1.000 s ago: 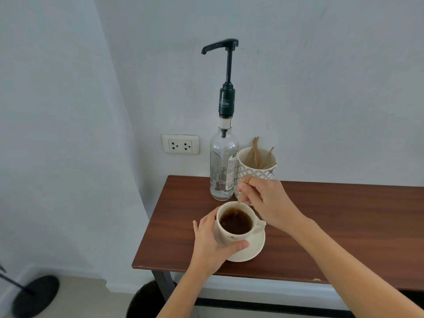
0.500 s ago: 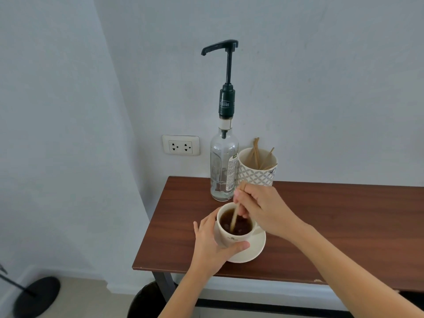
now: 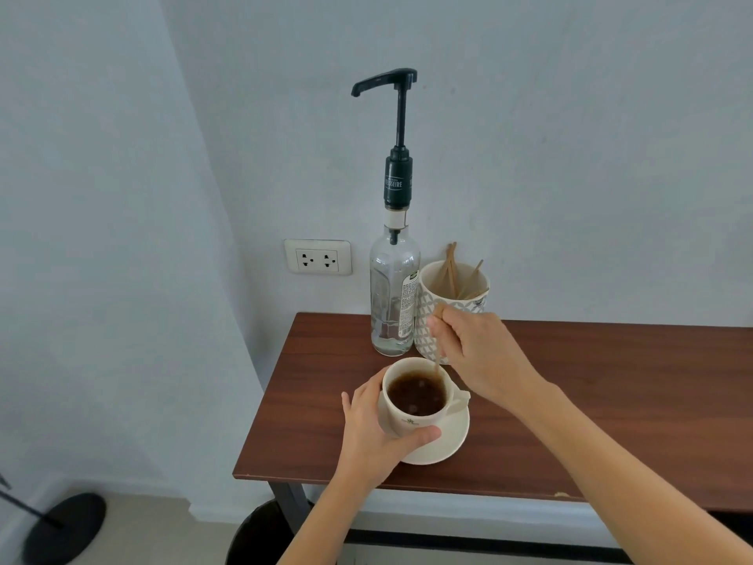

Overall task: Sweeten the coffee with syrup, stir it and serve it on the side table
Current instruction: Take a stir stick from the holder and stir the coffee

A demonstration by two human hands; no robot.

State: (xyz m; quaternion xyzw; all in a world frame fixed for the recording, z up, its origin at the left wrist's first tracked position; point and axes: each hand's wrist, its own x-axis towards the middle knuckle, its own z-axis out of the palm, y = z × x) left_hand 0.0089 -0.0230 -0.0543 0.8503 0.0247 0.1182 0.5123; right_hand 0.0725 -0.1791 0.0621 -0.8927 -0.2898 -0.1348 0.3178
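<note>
Head view, stirring step: right hand (image 3: 485, 356), lower centre of the frame, pinches a thin wooden stirrer (image 3: 435, 347) dipped at the far rim of the cup (image 3: 415, 405). Left hand (image 3: 377, 432) wraps the cup's near-left wall, thumb across the front; best practice, by judgement, is small slow circles, clear of the rim, with the cup kept braced. Cup: cream, small emblem, handle pointing right, dark coffee below the brim, seated on a matching saucer (image 3: 448, 446) near the front edge of the brown table (image 3: 611, 401), just before the syrup pump bottle (image 3: 394, 279).
</note>
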